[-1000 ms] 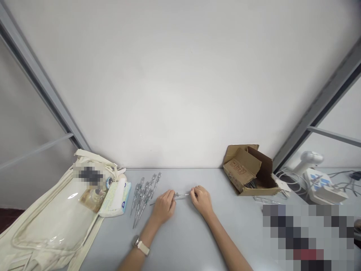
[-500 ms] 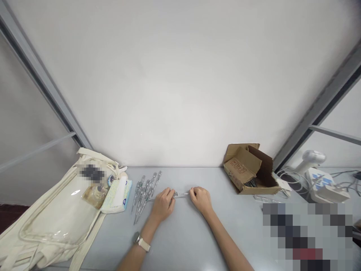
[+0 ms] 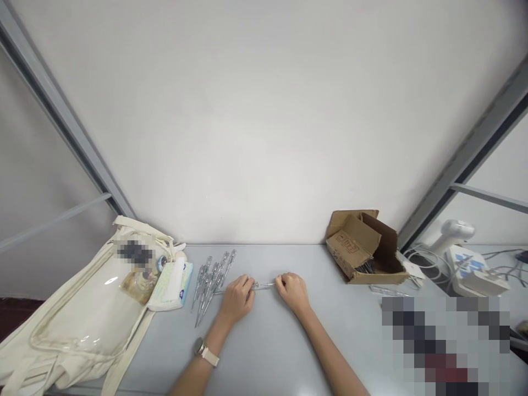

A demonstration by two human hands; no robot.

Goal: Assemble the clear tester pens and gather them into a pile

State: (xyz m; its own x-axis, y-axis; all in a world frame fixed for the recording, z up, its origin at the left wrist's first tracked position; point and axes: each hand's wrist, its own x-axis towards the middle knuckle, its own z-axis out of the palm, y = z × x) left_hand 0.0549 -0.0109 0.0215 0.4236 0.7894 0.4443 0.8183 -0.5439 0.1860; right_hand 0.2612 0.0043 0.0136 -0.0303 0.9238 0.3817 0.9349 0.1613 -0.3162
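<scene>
My left hand is closed around a clear-handled test screwdriver. Its thin shaft seems to stick out on the hand's left side, and the handle end shows on the right. My right hand is pinched on a thin, small piece in line with that handle; whether the two touch I cannot tell. Left of my left hand lies a loose pile of similar clear test screwdrivers, their tips towards me.
An open cardboard box with dark thin pieces inside stands at the back right. A clear strip lies in front of it. At left are a cream bag and a tissue pack. A white scanner and cables stand far right.
Both hands stay almost in place, still facing each other over the table. The view has shifted very slightly.
</scene>
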